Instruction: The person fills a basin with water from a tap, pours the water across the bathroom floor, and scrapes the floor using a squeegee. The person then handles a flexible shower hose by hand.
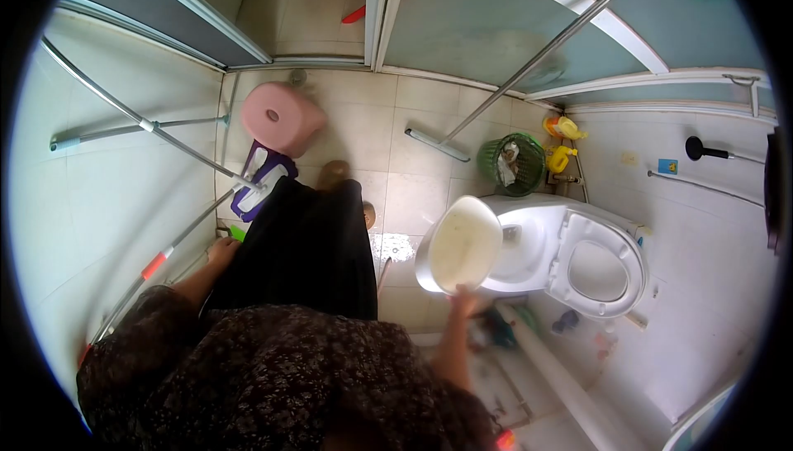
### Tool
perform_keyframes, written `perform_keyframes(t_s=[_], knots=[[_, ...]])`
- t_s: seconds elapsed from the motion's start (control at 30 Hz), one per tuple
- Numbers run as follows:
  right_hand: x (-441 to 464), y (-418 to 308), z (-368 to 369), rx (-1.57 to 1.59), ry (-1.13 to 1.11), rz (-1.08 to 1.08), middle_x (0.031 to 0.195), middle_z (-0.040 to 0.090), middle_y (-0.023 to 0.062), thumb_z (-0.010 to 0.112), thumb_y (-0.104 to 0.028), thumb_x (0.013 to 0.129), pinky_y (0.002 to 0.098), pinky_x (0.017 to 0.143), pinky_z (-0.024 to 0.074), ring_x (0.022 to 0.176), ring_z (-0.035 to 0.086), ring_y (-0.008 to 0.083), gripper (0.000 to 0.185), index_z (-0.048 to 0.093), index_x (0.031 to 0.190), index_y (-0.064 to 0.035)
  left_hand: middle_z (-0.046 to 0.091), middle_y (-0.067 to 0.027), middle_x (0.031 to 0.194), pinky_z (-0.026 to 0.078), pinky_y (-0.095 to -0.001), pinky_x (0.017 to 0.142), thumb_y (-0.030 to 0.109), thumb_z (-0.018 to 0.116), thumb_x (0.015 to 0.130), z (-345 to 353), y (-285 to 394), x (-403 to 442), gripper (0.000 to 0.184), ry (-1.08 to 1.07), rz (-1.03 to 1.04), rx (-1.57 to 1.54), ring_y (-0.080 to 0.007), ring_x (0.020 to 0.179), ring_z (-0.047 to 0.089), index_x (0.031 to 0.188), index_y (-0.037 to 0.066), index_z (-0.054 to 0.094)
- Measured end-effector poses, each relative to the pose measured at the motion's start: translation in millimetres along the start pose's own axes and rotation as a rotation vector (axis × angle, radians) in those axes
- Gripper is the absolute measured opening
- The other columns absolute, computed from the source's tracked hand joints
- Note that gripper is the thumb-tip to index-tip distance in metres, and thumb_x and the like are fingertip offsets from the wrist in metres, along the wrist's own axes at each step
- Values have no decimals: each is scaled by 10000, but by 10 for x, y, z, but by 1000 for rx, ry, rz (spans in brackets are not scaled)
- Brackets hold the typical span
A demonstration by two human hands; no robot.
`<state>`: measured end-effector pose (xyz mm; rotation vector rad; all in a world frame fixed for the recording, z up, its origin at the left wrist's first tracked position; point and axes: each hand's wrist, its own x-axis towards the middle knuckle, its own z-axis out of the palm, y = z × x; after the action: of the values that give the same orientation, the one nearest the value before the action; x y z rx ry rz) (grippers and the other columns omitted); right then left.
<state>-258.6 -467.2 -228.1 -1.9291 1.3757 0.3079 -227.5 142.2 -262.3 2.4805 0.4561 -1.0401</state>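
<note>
My right hand (464, 301) grips the near rim of a white plastic bucket (467, 244), whose pale inside faces me. It is held over the front of the white toilet (529, 244); whether it touches the toilet I cannot tell. The toilet's seat (632, 279) and lid are raised. My left hand (221, 251) is down by the left wall, beside my black clothing, with its fingers curled at a bright green thing (238, 233). What that thing is stays mostly hidden.
A pink stool (281, 118), a purple-and-white item (264, 180) and mop poles (136, 116) stand left. A floor squeegee (438, 144) leans on the glass partition. Near the toilet are a green waste basket (510, 166), yellow bottles (562, 156) and a white pipe (562, 377). Some floor looks wet.
</note>
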Motion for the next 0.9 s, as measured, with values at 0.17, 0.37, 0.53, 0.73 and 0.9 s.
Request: perform_keyframes(t_s=[0.17, 0.37, 0.53, 0.73, 0.9], knots=[[-195, -347, 208, 154, -5, 220, 790, 551, 214, 480, -114, 658, 280, 403, 464, 526, 569, 224, 362, 467, 906, 149, 590, -141, 795, 425, -308, 689, 324, 547, 699, -211, 738, -152, 349, -127, 89, 50, -229, 755, 566, 884, 30, 577], [-323, -435, 391, 43, -117, 273, 697, 569, 193, 465, -165, 655, 282, 453, 462, 469, 572, 209, 381, 460, 900, 127, 570, -158, 828, 431, -329, 693, 288, 577, 682, -396, 1489, -348, 376, -229, 305, 12, -267, 773, 546, 977, 57, 543], [-370, -37, 855, 209, -40, 385, 643, 542, 165, 518, -163, 633, 294, 423, 461, 485, 559, 204, 343, 482, 825, 119, 542, -158, 872, 397, -329, 755, 98, 411, 765, -139, 1513, -122, 293, -294, 440, 50, -249, 828, 512, 1039, 55, 503], [-796, -260, 1190, 518, -42, 453, 531, 548, 146, 454, -210, 675, 294, 462, 451, 464, 557, 195, 290, 541, 686, 66, 574, -115, 859, 396, -292, 681, 143, 363, 814, -177, 1665, 407, 278, -635, 161, -512, -187, 772, 530, 973, -9, 534], [-1063, -214, 1665, 905, -9, 657, 570, 562, 169, 489, -180, 627, 304, 431, 413, 470, 535, 221, 273, 550, 663, 84, 592, -97, 690, 393, -311, 558, 218, 362, 830, -574, 2423, 170, 320, -733, 344, 174, -182, 605, 534, 873, -32, 557]])
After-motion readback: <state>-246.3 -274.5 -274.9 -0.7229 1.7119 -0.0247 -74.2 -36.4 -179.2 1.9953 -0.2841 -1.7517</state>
